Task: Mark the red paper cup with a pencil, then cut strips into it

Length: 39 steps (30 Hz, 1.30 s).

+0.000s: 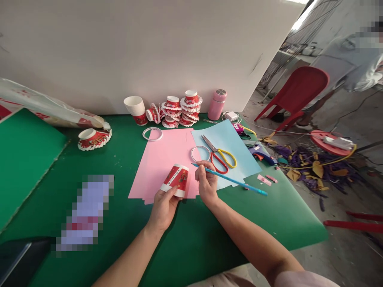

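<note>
A person's two bare hands work above a green-covered table (pixel 119 223). The left hand (pixel 165 210) grips one red paper cup (pixel 177 179) with white bands by its wide end, while the right hand (pixel 207 185) is closed around one slim blue pen (pixel 230 177), its tip just beside the cup. The cup tilts over overlapping pink paper sheets (pixel 155 159), narrow end up, its inside hidden. To the right, light-blue paper sheets (pixel 236 143) carry one pair of steel scissors (pixel 213 149) with one red and one yellow handle. Of two thin white rings (pixel 192 155), one lies where pink and blue meet, the other at the pink sheets' far-left corner. One blue glue gun (pixel 263 154) rests at right; one ruffle-trimmed red cup (pixel 95 140) sits at left. Farther back stand one leaning stack of nested paper cups (pixel 133 107), their number unclear, one trimmed cup on its side (pixel 153 114), two piles of ruffled red cups (pixel 172 112) and one closed pink flask (pixel 216 106). Beyond the table are one red plastic chair (pixel 305 87) and one round red stool (pixel 319 139) bearing a white power strip (pixel 339 142).
</note>
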{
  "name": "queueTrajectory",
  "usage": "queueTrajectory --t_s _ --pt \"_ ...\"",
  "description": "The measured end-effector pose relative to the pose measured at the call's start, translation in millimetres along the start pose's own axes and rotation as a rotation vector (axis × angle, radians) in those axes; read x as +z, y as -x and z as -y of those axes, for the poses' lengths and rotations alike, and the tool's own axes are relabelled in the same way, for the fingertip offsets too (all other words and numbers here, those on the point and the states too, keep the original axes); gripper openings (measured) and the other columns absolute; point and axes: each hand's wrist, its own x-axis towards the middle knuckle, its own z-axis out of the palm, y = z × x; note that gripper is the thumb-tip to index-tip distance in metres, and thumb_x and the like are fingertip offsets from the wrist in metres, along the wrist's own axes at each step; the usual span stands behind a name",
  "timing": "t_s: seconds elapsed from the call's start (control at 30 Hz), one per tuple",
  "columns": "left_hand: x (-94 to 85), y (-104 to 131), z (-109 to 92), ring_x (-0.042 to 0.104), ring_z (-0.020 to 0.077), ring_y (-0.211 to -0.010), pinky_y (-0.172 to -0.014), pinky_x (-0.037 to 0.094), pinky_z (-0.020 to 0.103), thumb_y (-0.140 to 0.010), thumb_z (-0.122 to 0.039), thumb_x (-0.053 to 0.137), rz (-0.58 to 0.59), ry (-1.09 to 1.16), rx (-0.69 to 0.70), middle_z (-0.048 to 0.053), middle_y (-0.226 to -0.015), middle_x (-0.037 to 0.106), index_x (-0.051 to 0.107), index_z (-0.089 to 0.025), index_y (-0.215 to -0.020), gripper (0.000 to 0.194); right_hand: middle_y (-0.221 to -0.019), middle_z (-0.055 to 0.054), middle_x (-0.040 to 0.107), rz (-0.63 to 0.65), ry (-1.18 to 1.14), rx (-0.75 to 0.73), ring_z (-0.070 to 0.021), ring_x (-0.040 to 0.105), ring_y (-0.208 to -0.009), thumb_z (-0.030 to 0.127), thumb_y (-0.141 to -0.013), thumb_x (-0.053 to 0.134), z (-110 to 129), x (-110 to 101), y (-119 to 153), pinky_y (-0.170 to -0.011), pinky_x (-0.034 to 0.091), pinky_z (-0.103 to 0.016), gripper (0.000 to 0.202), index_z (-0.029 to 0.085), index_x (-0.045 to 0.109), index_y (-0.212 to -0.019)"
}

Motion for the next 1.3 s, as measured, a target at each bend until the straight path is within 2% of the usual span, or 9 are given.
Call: queueTrajectory --t_s 0.1,0.2,0.37,0.47,0.67,0.83,0.97,1.1,1.3 --pt "-0.1 2 -2 0.061 0.0154 -0.064 -0.049 0.048 0.021 -0.053 -0.024 0.083 0.007 0.013 -0.018 0.006 -0.077 0.070 0.073 -0.014 -0.078 0.029 -0.054 0.007 0.042 -0.027 -0.005 -0.049 -0.0117 0.044 -0.049 0.047 -0.093 0.047 -2 -2 -3 -0.050 0.040 -0.026 0.026 0.023 0.055 -0.090" --pt "0.0 4 -4 0.062 0.0160 -0.063 -0.048 0.048 0.021 -0.055 -0.023 0.081 0.032 0.034 -0.035 0.007 -0.075 0.070 0.072 -0.013 -0.075 0.024 -0.070 0.000 0.059 -0.032 0.016 -0.064 -0.0146 0.057 -0.066 0.044 -0.093 0.049 -2 -5 -5 -0.062 0.048 -0.029 0.023 0.022 0.057 -0.095" --pt "-0.3 4 -10 0.065 0.0195 -0.067 -0.051 0.052 0.024 -0.056 -0.019 0.077 0.073 0.098 -0.127 0.009 -0.080 0.072 0.072 -0.012 -0.080 0.026 -0.117 -0.009 0.066 0.193 -0.022 0.042 -0.0237 0.061 -0.110 0.052 -0.086 0.056 2 -8 -7 -0.092 0.050 -0.041 0.039 0.024 0.057 -0.113" --pt "-1.1 3 -13 0.068 0.0218 -0.073 -0.055 0.055 0.026 -0.056 -0.015 0.075 0.088 0.132 -0.157 0.009 -0.085 0.073 0.071 -0.013 -0.086 0.030 -0.116 -0.009 0.067 0.271 -0.047 0.108 -0.0235 0.063 -0.108 0.053 -0.086 0.055 5 -5 -5 -0.091 0.053 -0.040 0.040 0.024 0.058 -0.114" --pt "1.4 5 -13 0.069 0.0233 -0.087 -0.074 0.057 0.028 -0.062 -0.017 0.073 0.132 0.140 -0.074 0.009 -0.090 0.074 0.070 -0.014 -0.100 0.039 -0.107 -0.007 0.071 0.236 -0.002 0.117 -0.0221 0.065 -0.103 0.046 -0.088 0.055 7 -3 -3 -0.091 0.053 -0.039 0.031 0.023 0.060 -0.109" --pt "4.1 5 -15 0.070 0.0214 -0.076 -0.065 0.058 0.028 -0.061 -0.011 0.071 0.089 0.143 -0.066 0.007 -0.084 0.074 0.070 -0.014 -0.091 0.031 -0.109 -0.007 0.070 0.233 -0.011 0.134 -0.0235 0.064 -0.107 0.045 -0.085 0.060 0 -2 -7 -0.092 0.052 -0.039 0.030 0.024 0.060 -0.107" --pt "4.0 1 -22 0.067 0.0186 -0.063 -0.050 0.055 0.026 -0.065 -0.008 0.063 -0.025 0.182 -0.063 0.006 -0.074 0.072 0.067 -0.014 -0.082 0.019 -0.113 -0.007 0.068 0.100 -0.054 0.115 -0.0223 0.063 -0.109 0.046 -0.084 0.059 0 -7 -17 -0.090 0.051 -0.038 0.034 0.024 0.056 -0.110" --pt "3.1 -2 -28 0.065 0.0171 -0.057 -0.046 0.052 0.025 -0.066 -0.007 0.059 -0.039 0.203 -0.044 0.005 -0.070 0.070 0.064 -0.014 -0.079 0.015 -0.102 -0.007 0.072 -0.042 -0.117 0.168 -0.0201 0.068 -0.089 0.050 -0.085 0.056 5 -20 -28 -0.073 0.051 -0.033 0.033 0.022 0.056 -0.104" --pt "1.6 -3 -30 0.066 0.0184 -0.062 -0.049 0.054 0.028 -0.065 -0.008 0.059 -0.035 0.167 -0.007 0.005 -0.078 0.072 0.064 -0.015 -0.086 0.023 -0.072 -0.002 0.070 -0.070 -0.144 0.175 -0.0154 0.064 -0.065 0.056 -0.081 0.057 10 -36 -30 -0.057 0.044 -0.025 0.037 0.020 0.062 -0.093"
